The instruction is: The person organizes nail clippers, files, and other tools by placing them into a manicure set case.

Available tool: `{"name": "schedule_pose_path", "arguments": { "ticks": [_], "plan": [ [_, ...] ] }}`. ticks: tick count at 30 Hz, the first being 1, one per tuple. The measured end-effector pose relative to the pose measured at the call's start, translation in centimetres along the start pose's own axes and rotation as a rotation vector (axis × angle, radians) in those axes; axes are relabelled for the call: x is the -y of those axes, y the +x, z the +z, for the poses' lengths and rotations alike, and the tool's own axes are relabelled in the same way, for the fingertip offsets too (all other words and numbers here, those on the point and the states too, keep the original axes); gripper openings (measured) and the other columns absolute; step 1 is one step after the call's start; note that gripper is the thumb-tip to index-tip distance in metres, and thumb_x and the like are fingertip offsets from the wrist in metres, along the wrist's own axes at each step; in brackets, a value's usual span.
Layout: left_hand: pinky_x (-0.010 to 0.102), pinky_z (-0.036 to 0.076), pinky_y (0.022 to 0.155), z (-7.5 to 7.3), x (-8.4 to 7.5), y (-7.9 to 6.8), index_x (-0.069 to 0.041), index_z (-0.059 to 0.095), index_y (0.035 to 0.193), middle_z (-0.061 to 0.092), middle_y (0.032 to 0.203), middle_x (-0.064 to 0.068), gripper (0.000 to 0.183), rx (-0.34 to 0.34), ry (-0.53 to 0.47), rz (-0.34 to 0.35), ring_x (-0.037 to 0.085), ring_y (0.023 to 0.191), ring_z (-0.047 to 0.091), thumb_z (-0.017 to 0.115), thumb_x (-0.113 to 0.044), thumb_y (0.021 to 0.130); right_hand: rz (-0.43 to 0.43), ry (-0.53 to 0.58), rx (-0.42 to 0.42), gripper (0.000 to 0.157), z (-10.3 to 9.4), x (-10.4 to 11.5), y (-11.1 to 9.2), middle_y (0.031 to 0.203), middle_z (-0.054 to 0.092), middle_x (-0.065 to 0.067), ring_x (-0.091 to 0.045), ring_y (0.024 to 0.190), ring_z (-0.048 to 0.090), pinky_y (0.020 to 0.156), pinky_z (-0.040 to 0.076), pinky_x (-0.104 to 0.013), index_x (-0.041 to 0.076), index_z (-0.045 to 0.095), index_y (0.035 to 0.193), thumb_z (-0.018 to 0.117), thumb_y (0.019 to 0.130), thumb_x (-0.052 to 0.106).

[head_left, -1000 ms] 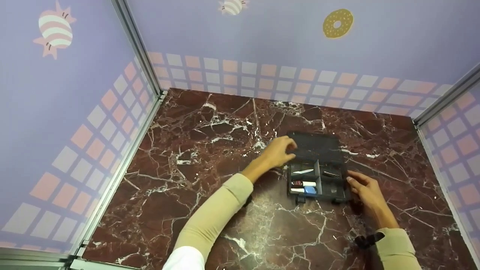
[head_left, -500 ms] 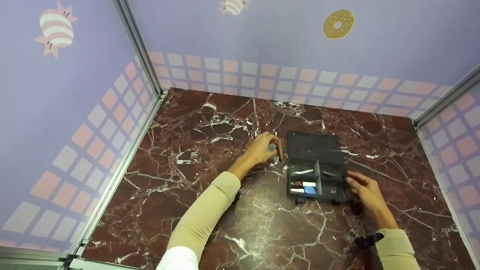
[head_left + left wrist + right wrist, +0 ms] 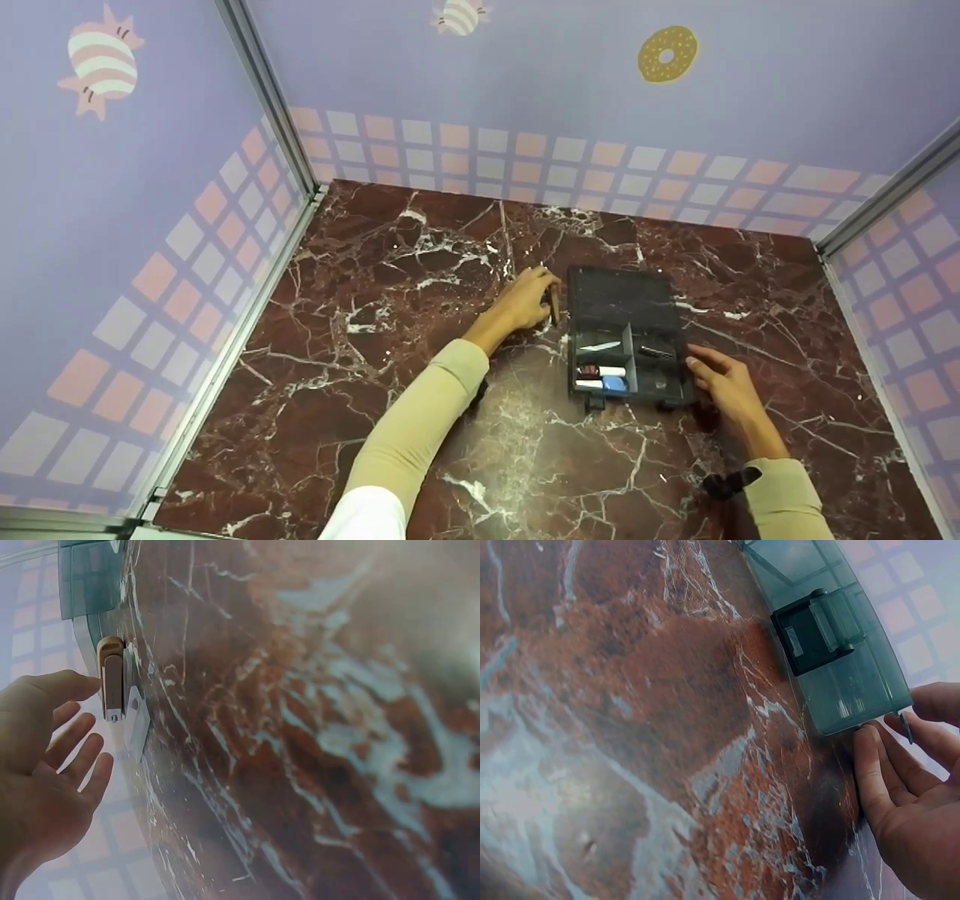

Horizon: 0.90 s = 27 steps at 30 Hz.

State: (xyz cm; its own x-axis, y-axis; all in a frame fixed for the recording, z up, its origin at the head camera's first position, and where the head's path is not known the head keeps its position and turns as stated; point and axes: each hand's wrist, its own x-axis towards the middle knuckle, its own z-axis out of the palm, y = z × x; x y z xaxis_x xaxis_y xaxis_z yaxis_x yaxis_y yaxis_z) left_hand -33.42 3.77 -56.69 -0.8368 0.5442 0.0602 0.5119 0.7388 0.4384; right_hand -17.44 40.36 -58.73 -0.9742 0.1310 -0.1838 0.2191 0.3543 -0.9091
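My left hand [image 3: 523, 300] is left of the case, its thumb by a brown-and-gold nail clipper [image 3: 112, 682]. In the left wrist view the other fingers are spread, slightly bent, apart from the clipper. A flat pale piece with a hole [image 3: 138, 724] lies beside it. My right hand [image 3: 729, 386] touches the right side of a dark see-through plastic case [image 3: 844, 709] with its fingertips. The case lies with its lid [image 3: 622, 296] folded back. Its compartments hold a dark red nail polish bottle [image 3: 589, 372], a blue one [image 3: 615, 384], a white pointed tool [image 3: 600, 346] and a slim dark tool [image 3: 655, 352].
The brown marbled table [image 3: 420, 330] carries the case right of its middle. Patterned walls [image 3: 450, 75] with metal corner frames [image 3: 270, 97] enclose the left, back and right. A dark latch [image 3: 810, 634] is on the case's front.
My left hand has moved left from the case's lid to the nail clipper beside the case. The right hand has stayed at the case's side. The view has shifted slightly.
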Motion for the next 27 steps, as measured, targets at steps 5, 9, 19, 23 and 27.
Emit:
{"name": "schedule_pose_path", "arguments": {
  "ticks": [5,9,19,23,27],
  "plan": [
    [0.038,0.043,0.118,-0.1,0.1,0.4,-0.011,0.064,0.143,0.058,0.145,0.004,0.052,0.04,0.021,0.037,0.025,0.137,0.052,0.071,-0.009,0.091,0.035,0.091,0.018,0.055,0.3,-0.1,0.1,0.096,0.063,0.004,-0.006,0.064,0.049,0.052,0.043,-0.023,-0.001,0.049,0.155,0.062,0.109,0.025],
    [0.039,0.042,0.118,1.6,1.8,1.3,-0.012,0.066,0.14,0.058,0.145,0.003,0.053,0.048,0.027,0.04,0.025,0.137,0.052,0.07,-0.011,0.087,0.046,0.129,0.03,0.056,0.6,0.0,0.1,0.09,0.06,0.005,-0.006,0.061,0.047,0.051,0.043,-0.023,-0.001,0.048,0.156,0.063,0.108,0.024],
    [0.037,0.05,0.108,-0.2,0.6,0.3,-0.011,0.073,0.12,0.062,0.126,0.006,0.027,0.044,0.189,0.077,0.027,0.119,0.059,0.074,-0.013,0.093,0.027,0.155,0.008,0.054,0.6,0.4,-0.1,0.078,0.056,0.008,-0.005,0.057,0.045,0.049,0.042,-0.021,-0.005,0.052,0.151,0.066,0.107,0.023],
    [0.037,0.052,0.104,-0.2,0.7,0.3,-0.01,0.073,0.116,0.066,0.121,0.005,0.024,0.055,0.246,0.121,0.027,0.114,0.061,0.077,-0.015,0.093,0.021,0.139,0.008,0.055,0.5,0.2,-0.2,0.085,0.06,0.007,-0.005,0.059,0.048,0.05,0.043,-0.021,-0.005,0.052,0.151,0.066,0.107,0.024],
    [0.036,0.054,0.102,-0.1,1.0,0.3,-0.01,0.072,0.118,0.068,0.124,0.005,0.026,0.071,0.265,0.14,0.026,0.114,0.063,0.078,-0.016,0.094,0.017,0.13,0.008,0.056,0.4,0.0,-0.3,0.092,0.065,0.006,-0.005,0.062,0.051,0.051,0.044,-0.021,-0.006,0.051,0.151,0.066,0.107,0.024]
  ]
}}
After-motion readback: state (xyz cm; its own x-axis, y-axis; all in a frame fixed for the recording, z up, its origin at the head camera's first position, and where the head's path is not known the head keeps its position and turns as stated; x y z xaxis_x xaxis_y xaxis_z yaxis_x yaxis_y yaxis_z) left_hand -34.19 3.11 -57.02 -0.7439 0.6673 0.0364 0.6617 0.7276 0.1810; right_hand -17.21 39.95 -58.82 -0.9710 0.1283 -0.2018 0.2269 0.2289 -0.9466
